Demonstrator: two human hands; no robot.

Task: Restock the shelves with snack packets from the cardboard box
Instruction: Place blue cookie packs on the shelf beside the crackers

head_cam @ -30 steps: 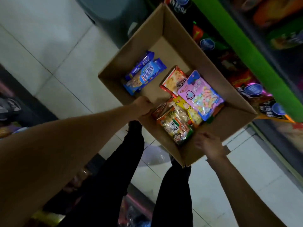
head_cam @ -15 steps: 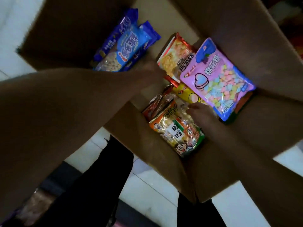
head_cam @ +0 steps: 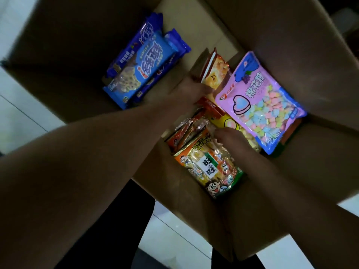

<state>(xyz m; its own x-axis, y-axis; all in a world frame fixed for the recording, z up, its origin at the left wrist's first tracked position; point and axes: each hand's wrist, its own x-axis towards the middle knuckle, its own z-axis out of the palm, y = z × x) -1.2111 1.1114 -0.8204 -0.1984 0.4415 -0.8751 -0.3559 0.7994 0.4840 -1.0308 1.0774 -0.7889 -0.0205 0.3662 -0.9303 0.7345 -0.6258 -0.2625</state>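
The open cardboard box (head_cam: 291, 45) fills the view, and both my hands are inside it. My left hand (head_cam: 188, 92) grips the lower corner of a red-edged orange snack packet (head_cam: 215, 74), which is tilted up on its edge. My right hand (head_cam: 233, 138) has curled fingers at the top of the orange rice-cracker packet (head_cam: 209, 167) in the near corner. A pink marshmallow bag (head_cam: 260, 101) lies to the right over a yellow packet (head_cam: 231, 123). Blue biscuit packets (head_cam: 147, 63) lie at the far left of the box. Small red packets (head_cam: 184, 133) lie beside the rice crackers.
White floor tiles (head_cam: 23, 105) show to the left of and below the box. My dark trouser legs (head_cam: 116, 230) are under the box's near corner. The shelves are out of view.
A second ago both hands held the box rim from outside; they have moved into the box. The red-edged packet has tilted up in my left hand. The view has closed in on the box.
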